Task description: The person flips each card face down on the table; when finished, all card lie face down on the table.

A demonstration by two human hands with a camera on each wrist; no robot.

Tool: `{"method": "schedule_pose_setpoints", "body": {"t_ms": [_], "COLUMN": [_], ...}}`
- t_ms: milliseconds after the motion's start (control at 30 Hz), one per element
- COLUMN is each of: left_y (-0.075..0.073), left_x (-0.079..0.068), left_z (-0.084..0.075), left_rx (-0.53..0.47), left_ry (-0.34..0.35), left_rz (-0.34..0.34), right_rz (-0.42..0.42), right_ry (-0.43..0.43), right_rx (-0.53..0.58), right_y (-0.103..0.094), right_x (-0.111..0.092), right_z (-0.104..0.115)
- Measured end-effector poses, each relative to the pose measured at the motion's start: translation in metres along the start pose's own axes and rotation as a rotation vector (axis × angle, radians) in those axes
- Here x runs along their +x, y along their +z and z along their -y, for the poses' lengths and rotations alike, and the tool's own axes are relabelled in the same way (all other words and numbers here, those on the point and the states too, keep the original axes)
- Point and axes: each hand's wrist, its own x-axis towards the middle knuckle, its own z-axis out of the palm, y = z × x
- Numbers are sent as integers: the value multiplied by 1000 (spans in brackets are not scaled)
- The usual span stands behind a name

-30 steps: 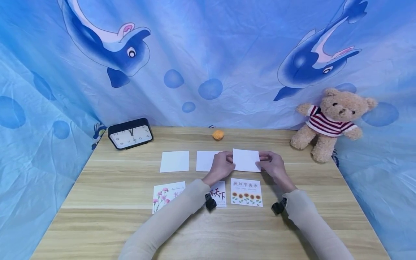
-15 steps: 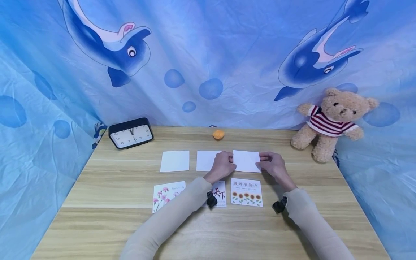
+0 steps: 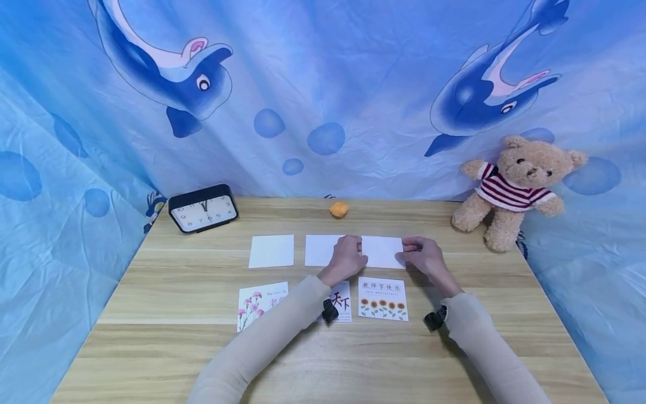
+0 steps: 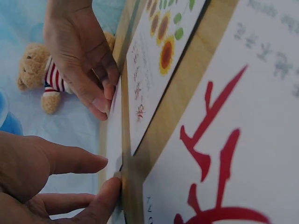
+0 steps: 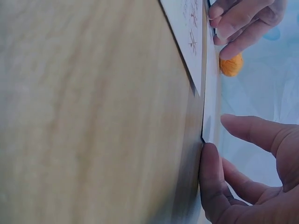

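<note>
Side by side at the table's middle, both hands hold a blank white card (image 3: 382,252) by its opposite side edges. My left hand (image 3: 345,260) has its thumb and a finger at the left edge and covers part of a second blank card (image 3: 320,250). The right hand (image 3: 425,262) keeps its fingertips right at the other edge; in the right wrist view its thumb lies low at the card's corner. Just in front is a sunflower card (image 3: 383,299). A card with red lettering (image 4: 224,154) is partly hidden by the left forearm.
Another blank card (image 3: 271,251) and a pink-flower card (image 3: 257,303) lie at the left. A black clock (image 3: 203,209) stands at the back left, a small orange object (image 3: 339,210) at the back middle. A teddy bear (image 3: 520,188) leans against the blue curtain (image 3: 383,73).
The blank card between the hands has come down a little toward the table, its far edge lowering to lie flat. Both hands stay almost in place.
</note>
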Motion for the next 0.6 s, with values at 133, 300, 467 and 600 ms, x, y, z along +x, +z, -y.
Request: {"method": "schedule_pose_setpoints", "body": {"t_ms": [133, 300, 467, 600], "left_y": [-6, -20, -36, -49], "left_x": [-6, -19, -31, -41], "left_z": [-1, -4, -3, 1], "left_rx": [18, -39, -101, -117], "left_ry": [45, 88, 83, 106], "left_rz": [-8, -16, -4, -22], "right_rz": [8, -3, 3, 26], "right_ry": [-12, -68, -153, -195], "right_rx": [24, 22, -1, 0], "right_y": [2, 8, 18, 28], "right_x": [-3, -10, -19, -27], "right_z": [2, 12, 26, 38]}}
